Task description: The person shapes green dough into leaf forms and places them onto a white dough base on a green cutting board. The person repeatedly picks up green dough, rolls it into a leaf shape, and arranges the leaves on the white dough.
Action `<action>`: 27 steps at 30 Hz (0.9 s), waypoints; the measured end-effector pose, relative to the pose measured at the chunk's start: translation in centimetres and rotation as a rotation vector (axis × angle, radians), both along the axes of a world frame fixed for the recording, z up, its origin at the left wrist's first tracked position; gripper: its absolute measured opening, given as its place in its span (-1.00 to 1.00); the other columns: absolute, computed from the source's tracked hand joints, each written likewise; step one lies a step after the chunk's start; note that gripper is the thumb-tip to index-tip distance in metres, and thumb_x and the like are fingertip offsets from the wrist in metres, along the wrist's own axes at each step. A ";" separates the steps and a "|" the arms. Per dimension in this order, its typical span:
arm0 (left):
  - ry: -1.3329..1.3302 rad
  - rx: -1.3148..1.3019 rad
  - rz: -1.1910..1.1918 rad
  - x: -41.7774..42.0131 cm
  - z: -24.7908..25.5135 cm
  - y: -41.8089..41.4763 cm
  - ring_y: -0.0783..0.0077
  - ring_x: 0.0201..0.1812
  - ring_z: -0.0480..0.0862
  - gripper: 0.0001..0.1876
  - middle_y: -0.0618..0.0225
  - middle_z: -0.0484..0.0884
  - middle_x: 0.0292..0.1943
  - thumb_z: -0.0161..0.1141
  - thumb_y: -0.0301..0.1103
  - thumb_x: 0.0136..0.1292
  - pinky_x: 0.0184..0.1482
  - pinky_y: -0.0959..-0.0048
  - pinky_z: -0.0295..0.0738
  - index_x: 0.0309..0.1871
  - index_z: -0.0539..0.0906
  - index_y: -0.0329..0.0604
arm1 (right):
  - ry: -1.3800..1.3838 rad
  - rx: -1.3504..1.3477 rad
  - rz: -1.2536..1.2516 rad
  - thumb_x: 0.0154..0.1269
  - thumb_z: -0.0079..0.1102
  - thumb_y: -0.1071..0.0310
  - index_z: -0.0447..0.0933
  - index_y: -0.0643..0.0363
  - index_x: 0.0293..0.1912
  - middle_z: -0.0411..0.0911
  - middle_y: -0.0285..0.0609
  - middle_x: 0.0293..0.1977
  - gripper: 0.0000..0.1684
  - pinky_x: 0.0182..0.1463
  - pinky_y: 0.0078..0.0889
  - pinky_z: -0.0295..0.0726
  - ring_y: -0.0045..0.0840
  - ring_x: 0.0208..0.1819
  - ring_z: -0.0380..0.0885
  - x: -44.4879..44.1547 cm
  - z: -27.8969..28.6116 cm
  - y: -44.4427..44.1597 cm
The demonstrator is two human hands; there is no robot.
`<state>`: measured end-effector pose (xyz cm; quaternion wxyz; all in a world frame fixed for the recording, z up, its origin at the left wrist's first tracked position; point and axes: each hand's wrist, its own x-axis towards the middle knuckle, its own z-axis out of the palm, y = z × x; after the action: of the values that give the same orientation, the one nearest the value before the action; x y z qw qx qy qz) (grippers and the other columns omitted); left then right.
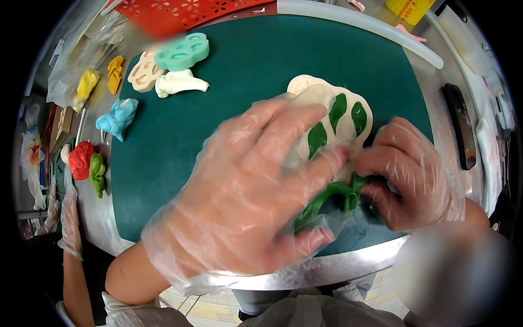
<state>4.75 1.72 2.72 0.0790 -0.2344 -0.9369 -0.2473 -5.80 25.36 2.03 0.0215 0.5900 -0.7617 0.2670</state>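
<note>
A cream silicone leaf mould (366, 107) lies on the green mat (241, 53), with dark green paste in several leaf cavities. My left hand (253, 184), in a clear plastic glove, spreads over the mould's near left part, fingers apart and touching it. Below its index finger a folded strip of dark green paste (327, 196) runs from under the palm towards the right. My right hand (404, 175), also gloved, pinches the right end of this green paste at the mould's near edge. The left palm hides part of the strip, and both hands cover parts of the mould.
Mint (184, 53) and cream moulds (144, 72) with white paste (182, 83) sit at the mat's upper left. Blue (117, 116), red (81, 160) and green lumps (97, 175) lie left. A translucent rolling pin (359, 28) borders the top right. Another person's gloved hand (70, 220) hangs far left.
</note>
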 end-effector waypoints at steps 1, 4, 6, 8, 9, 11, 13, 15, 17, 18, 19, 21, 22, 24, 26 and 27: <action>0.009 0.000 0.003 0.0 0.0 0.0 -0.21 0.31 0.47 -0.16 -0.01 0.43 0.38 0.54 -0.12 -0.27 0.27 -0.05 0.43 0.26 0.68 -0.06 | 0.006 0.011 0.002 -0.05 0.52 0.44 0.59 0.16 -0.17 0.44 -0.12 -0.27 -0.61 -0.28 -0.16 0.44 -0.19 -0.32 0.45 0.0 0.1 0.1; 0.013 0.003 0.018 0.2 0.0 0.1 -0.21 0.30 0.48 -0.14 0.00 0.44 0.37 0.55 -0.13 -0.30 0.26 -0.04 0.44 0.27 0.68 -0.03 | 0.036 -0.012 0.007 -0.13 0.50 0.45 0.55 0.16 -0.24 0.41 -0.11 -0.31 -0.61 -0.30 -0.16 0.40 -0.20 -0.34 0.43 0.0 -0.1 0.3; 0.004 0.001 0.022 0.3 0.0 0.2 -0.21 0.30 0.48 -0.13 0.00 0.44 0.38 0.56 -0.14 -0.31 0.26 -0.04 0.44 0.28 0.68 -0.02 | 0.034 -0.002 0.027 -0.22 0.46 0.45 0.50 0.15 -0.32 0.38 -0.11 -0.34 -0.62 -0.33 -0.17 0.35 -0.20 -0.37 0.39 -0.2 0.0 0.5; -0.005 -0.002 0.020 0.2 -0.1 0.2 -0.21 0.31 0.47 -0.13 0.01 0.43 0.39 0.56 -0.12 -0.29 0.27 -0.03 0.43 0.29 0.68 0.00 | -0.002 0.005 0.064 -0.33 0.40 0.44 0.45 0.12 -0.40 0.35 -0.12 -0.38 -0.62 -0.35 -0.18 0.29 -0.21 -0.41 0.34 -0.5 0.2 0.8; -0.008 -0.001 0.019 0.1 -0.1 0.2 -0.21 0.31 0.47 -0.14 0.01 0.42 0.39 0.56 -0.10 -0.27 0.28 -0.03 0.43 0.29 0.68 0.00 | 0.015 0.039 0.078 -0.38 0.36 0.43 0.42 0.11 -0.44 0.33 -0.12 -0.40 -0.62 -0.36 -0.19 0.27 -0.22 -0.43 0.31 -0.6 0.4 0.9; 0.000 -0.006 0.006 -0.2 -0.1 0.3 -0.21 0.31 0.47 -0.19 0.01 0.41 0.41 0.53 0.00 -0.18 0.29 -0.02 0.42 0.29 0.69 0.03 | 0.025 0.016 0.105 -0.44 0.31 0.42 0.37 0.10 -0.49 0.30 -0.13 -0.43 -0.63 -0.38 -0.20 0.22 -0.23 -0.46 0.27 -0.6 0.4 1.0; 0.025 -0.053 -0.021 -0.4 -0.1 0.2 -0.21 0.30 0.48 -0.23 0.00 0.40 0.42 0.48 0.12 -0.08 0.30 -0.03 0.42 0.28 0.70 0.06 | 0.034 0.014 0.111 -0.47 0.28 0.41 0.36 0.10 -0.51 0.27 -0.13 -0.45 -0.63 -0.39 -0.20 0.19 -0.25 -0.48 0.24 -0.5 0.3 0.9; 0.039 -0.112 -0.028 -0.6 0.1 0.0 -0.20 0.30 0.48 -0.24 -0.01 0.39 0.42 0.42 0.23 0.00 0.31 -0.03 0.41 0.28 0.72 0.09 | 0.037 0.007 0.118 -0.48 0.28 0.42 0.35 0.11 -0.51 0.26 -0.14 -0.46 -0.64 -0.39 -0.19 0.18 -0.26 -0.49 0.22 -0.4 0.2 0.9; 0.035 -0.163 -0.009 -0.6 0.3 -0.2 -0.20 0.31 0.49 -0.24 -0.04 0.39 0.43 0.36 0.32 0.05 0.32 -0.03 0.41 0.28 0.72 0.11 | 0.040 0.005 0.122 -0.48 0.28 0.42 0.35 0.12 -0.51 0.25 -0.14 -0.46 -0.63 -0.39 -0.19 0.18 -0.26 -0.49 0.22 -0.3 0.0 0.9; 0.046 -0.188 0.001 -0.5 0.4 -0.2 -0.21 0.32 0.48 -0.23 -0.04 0.38 0.44 0.34 0.34 0.07 0.32 -0.03 0.40 0.28 0.72 0.11 | 0.035 -0.006 0.122 -0.47 0.28 0.41 0.35 0.12 -0.51 0.25 -0.14 -0.46 -0.64 -0.39 -0.18 0.18 -0.26 -0.49 0.22 -0.2 0.0 0.9; 0.056 -0.210 0.012 -0.5 0.4 -0.2 -0.21 0.33 0.47 -0.22 -0.05 0.38 0.44 0.33 0.36 0.08 0.33 -0.04 0.39 0.29 0.72 0.11 | 0.035 -0.012 0.119 -0.47 0.28 0.41 0.36 0.12 -0.51 0.25 -0.13 -0.46 -0.64 -0.39 -0.18 0.18 -0.26 -0.50 0.22 -0.2 -0.1 1.0; 0.054 -0.208 0.039 -0.4 0.3 -0.2 -0.22 0.35 0.46 -0.21 -0.05 0.37 0.46 0.28 0.42 0.12 0.34 -0.05 0.38 0.30 0.72 0.11 | 0.033 -0.018 0.120 -0.45 0.29 0.40 0.36 0.13 -0.51 0.26 -0.13 -0.45 -0.65 -0.39 -0.18 0.18 -0.26 -0.49 0.22 -0.3 -0.1 1.2; 0.042 -0.185 0.056 -0.4 0.2 -0.1 -0.23 0.36 0.45 -0.20 -0.05 0.37 0.46 0.25 0.46 0.13 0.35 -0.05 0.37 0.29 0.72 0.11 | 0.033 -0.018 0.122 -0.43 0.30 0.40 0.36 0.13 -0.51 0.26 -0.13 -0.45 -0.65 -0.39 -0.18 0.19 -0.26 -0.49 0.23 -0.3 -0.1 1.2; 0.040 -0.170 0.056 -0.5 0.1 -0.1 -0.24 0.37 0.44 -0.17 -0.06 0.36 0.47 0.19 0.53 0.16 0.37 -0.07 0.35 0.29 0.73 0.11 | 0.031 -0.013 0.129 -0.40 0.31 0.39 0.37 0.13 -0.50 0.27 -0.12 -0.44 -0.66 -0.38 -0.17 0.20 -0.25 -0.49 0.23 -0.4 -0.1 1.4; 0.071 -0.189 0.015 -0.6 0.1 -0.1 -0.26 0.38 0.43 -0.12 -0.07 0.35 0.48 0.13 0.59 0.17 0.39 -0.08 0.33 0.30 0.72 0.11 | 0.031 -0.014 0.129 -0.37 0.33 0.38 0.38 0.14 -0.50 0.27 -0.12 -0.43 -0.67 -0.38 -0.17 0.21 -0.25 -0.48 0.24 -0.4 -0.2 1.4; 0.059 -0.210 -0.003 -0.6 0.2 -0.2 -0.26 0.38 0.43 -0.11 -0.09 0.35 0.48 0.11 0.61 0.16 0.40 -0.08 0.32 0.32 0.71 0.11 | 0.032 -0.018 0.127 -0.35 0.33 0.37 0.38 0.14 -0.50 0.27 -0.11 -0.43 -0.67 -0.37 -0.17 0.22 -0.25 -0.48 0.24 -0.3 -0.2 1.4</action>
<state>4.13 1.56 2.94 0.0812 -0.2500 -0.9545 -0.1407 -6.15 26.72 1.82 0.0221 0.6412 -0.7198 0.2650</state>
